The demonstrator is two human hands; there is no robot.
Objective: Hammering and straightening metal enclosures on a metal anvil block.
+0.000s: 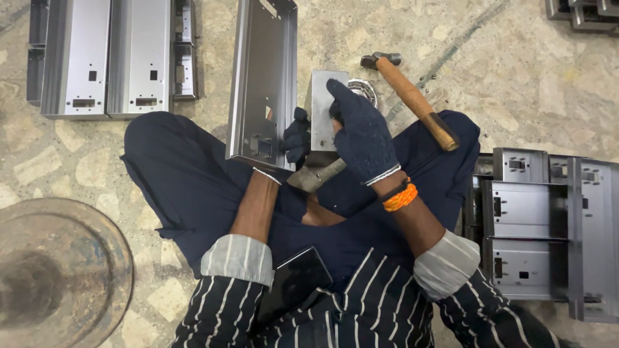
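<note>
Closest to you, a dark phone point(293, 280) lies in your lap between your striped sleeves, and you sit cross-legged on the stone floor point(490, 58). Just past your knees, a grey metal piece point(316, 175) pokes out from under your wrists; what it is I cannot tell. Your gloved left hand point(296, 138) is curled shut on the near right corner of the panel point(264, 77), a long folded steel channel that runs away from you and tilts up on its edge. Your gloved right hand point(361, 132) is clamped over the plate point(320, 109), a small upright steel piece just beside the panel, with your fingers hooked over its top edge. By the look of it, you are at the fitting step, lining the plate up against the panel's end. Any further move calls for both grips to stay firm, so that the two edges do not slip apart. A round shiny part point(366, 87) peeks out behind the plate. The hammer point(412, 100) lies free near your right knee, within reach, touched by neither hand. Farther off, finished panels are stacked at your left point(106, 58) and at your right point(548, 225)
</note>
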